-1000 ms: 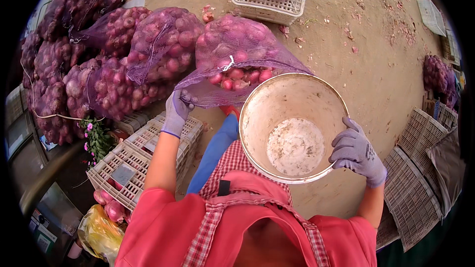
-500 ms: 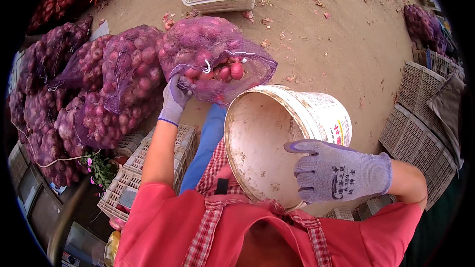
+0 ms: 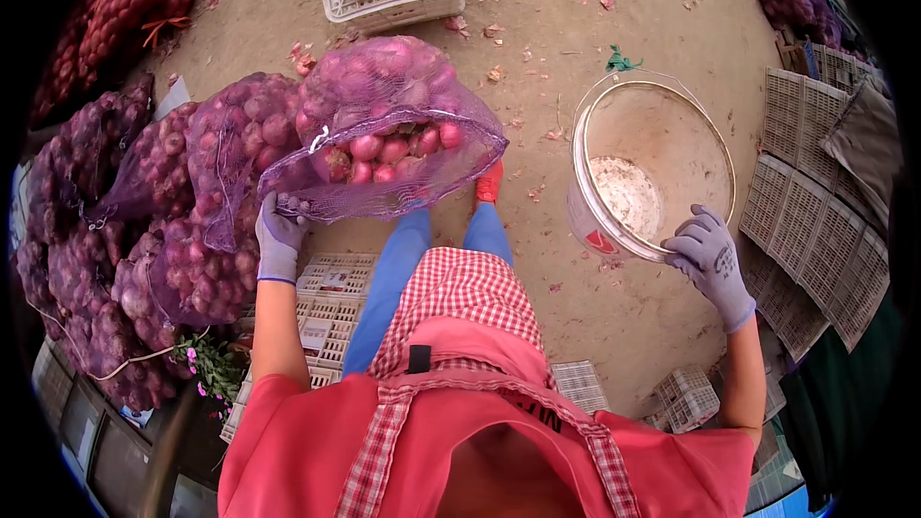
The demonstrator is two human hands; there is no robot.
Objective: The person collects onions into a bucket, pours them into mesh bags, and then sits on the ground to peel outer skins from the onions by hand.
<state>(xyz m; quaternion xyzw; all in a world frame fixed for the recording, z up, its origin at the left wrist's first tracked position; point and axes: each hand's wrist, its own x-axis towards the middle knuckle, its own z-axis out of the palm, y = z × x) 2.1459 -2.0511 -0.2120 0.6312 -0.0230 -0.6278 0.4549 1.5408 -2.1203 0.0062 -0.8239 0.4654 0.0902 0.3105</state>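
Observation:
A purple mesh bag (image 3: 374, 72) full of red onions (image 3: 366, 147) sits in front of me on the left. Its mouth gapes toward me, edged with a white drawstring. My left hand (image 3: 279, 238), in a grey-purple work glove, closes on the left end of the bag's rim. Off to the right, the white bucket (image 3: 667, 129) is tilted, its dirty inside showing with no onions in it. The gloved fingers of my right hand (image 3: 712, 259) curl at its near rim. Green material (image 3: 620, 59) is tied on the wire handle.
More filled mesh onion bags (image 3: 245, 129) are piled at my left, near pink flowers (image 3: 197, 369). A white crate (image 3: 398, 5) with bagged onions stands ahead. Plastic crates (image 3: 811, 221) line the right side, and others (image 3: 336, 302) lie beside my legs. Onion skins litter the dirt floor.
My right hand has carried the bucket away from my body to the right and forward. My left hand has pulled the bag's rim left and toward me, widening its mouth.

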